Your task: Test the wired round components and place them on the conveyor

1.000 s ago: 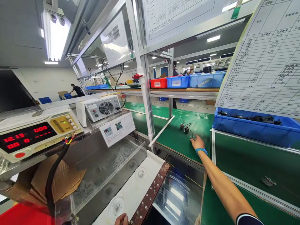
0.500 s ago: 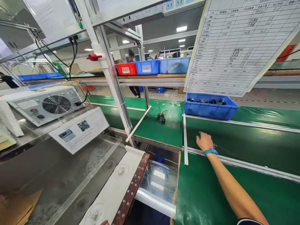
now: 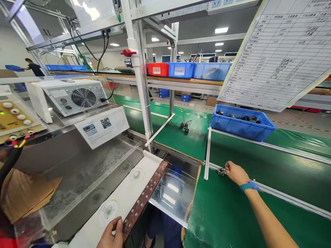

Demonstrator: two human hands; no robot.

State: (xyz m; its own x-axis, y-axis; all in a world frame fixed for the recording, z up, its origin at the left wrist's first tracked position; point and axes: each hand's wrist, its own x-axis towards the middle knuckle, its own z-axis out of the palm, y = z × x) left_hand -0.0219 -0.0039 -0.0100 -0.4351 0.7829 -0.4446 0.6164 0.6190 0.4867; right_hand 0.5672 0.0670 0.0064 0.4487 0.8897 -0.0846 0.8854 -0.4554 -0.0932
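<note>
My right hand point(image 3: 236, 174) is closed, with its fingertips pinching the red wire point(image 3: 227, 169) of a small round motor point(image 3: 221, 172). The motor is by the metal rail at the near edge of the conveyor. A blue band is around that wrist. At the bottom, my left hand point(image 3: 112, 234) has thumb and finger pressed together at the near end of a brown strip with metal studs point(image 3: 146, 196). A thin dark wire shows beside these fingers, but what they hold is unclear. Several similar small motors point(image 3: 185, 126) stand together on the green mat farther back.
A blue bin point(image 3: 241, 124) of dark parts stands beyond the rail. A grey power unit point(image 3: 77, 98) and a printed card point(image 3: 103, 125) are at left. A white upright pipe point(image 3: 139, 89) and a hanging paper form point(image 3: 279, 55) flank the view. Brown cardboard point(image 3: 28, 194) lies lower left.
My right hand has come nearer from over the conveyor, and a motor on a wire now shows beside it. More of my left hand has come into view at the studded strip. The view has shifted left.
</note>
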